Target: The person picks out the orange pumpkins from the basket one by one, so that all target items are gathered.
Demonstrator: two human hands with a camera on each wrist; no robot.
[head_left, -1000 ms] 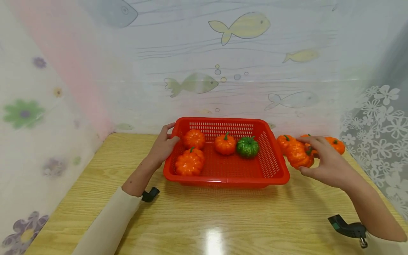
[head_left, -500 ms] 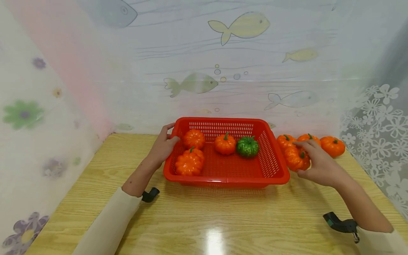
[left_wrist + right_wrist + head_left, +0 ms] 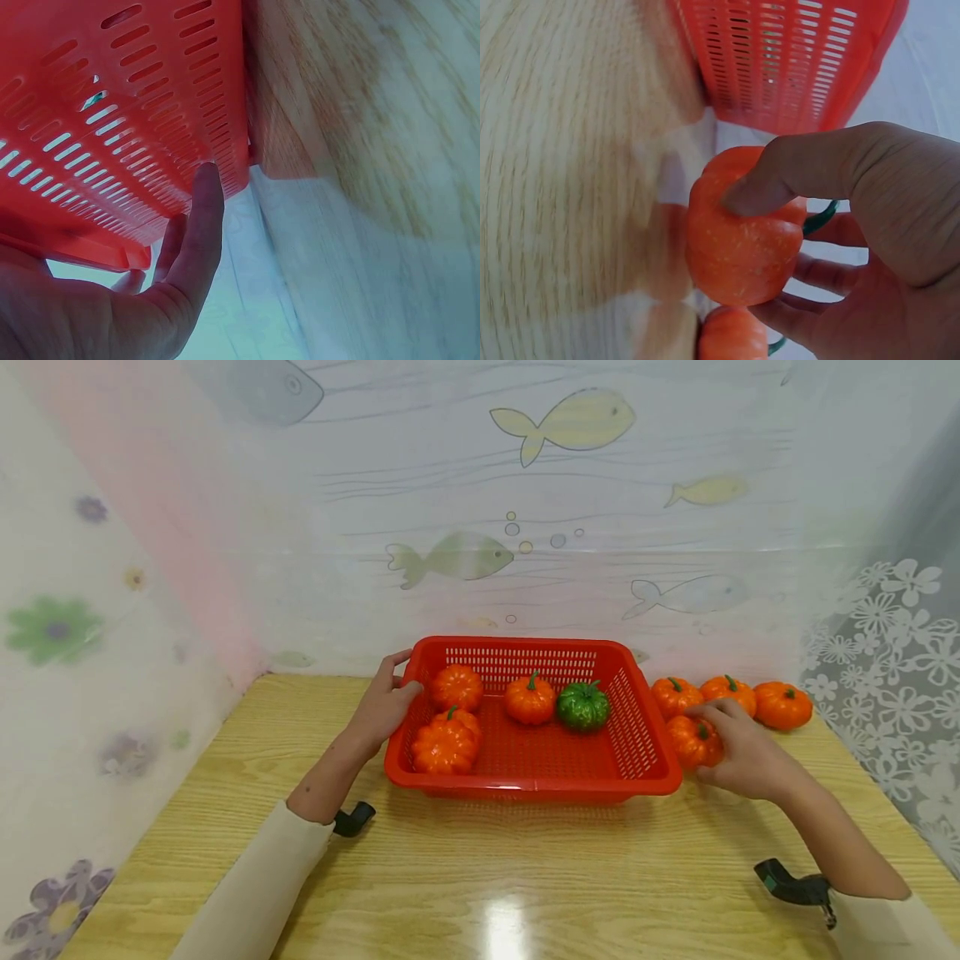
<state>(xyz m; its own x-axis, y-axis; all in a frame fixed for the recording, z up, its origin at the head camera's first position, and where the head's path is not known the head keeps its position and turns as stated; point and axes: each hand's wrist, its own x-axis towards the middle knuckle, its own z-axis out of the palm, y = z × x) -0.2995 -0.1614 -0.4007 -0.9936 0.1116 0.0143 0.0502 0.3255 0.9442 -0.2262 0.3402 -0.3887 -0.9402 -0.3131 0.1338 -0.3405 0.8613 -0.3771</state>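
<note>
A red slotted plastic basket point(image 3: 525, 785) stands on the table with orange toy pumpkins point(image 3: 447, 743) and a green one point(image 3: 583, 706) inside. My left hand point(image 3: 382, 706) lies at its left rim; in the left wrist view, its extended fingers point(image 3: 201, 225) touch the slotted outer wall. To the right of the basket, my right hand point(image 3: 742, 752) holds an orange toy pumpkin point(image 3: 742, 232) with a green stem. In the right wrist view the thumb presses one side while the fingers wrap behind. The held pumpkin is low at the tabletop, close to the basket's right side.
Behind the right hand, three orange pumpkins point(image 3: 783, 706) stand in a row near the table's back edge. The wooden table point(image 3: 450, 877) meets a fish-patterned wall covering point(image 3: 570, 527). A floral lace curtain point(image 3: 911, 643) hangs at the right.
My right hand has moved left and down with the pumpkin, closer to the basket and tabletop, uncovering the pumpkins behind. The left hand and basket stay in place.
</note>
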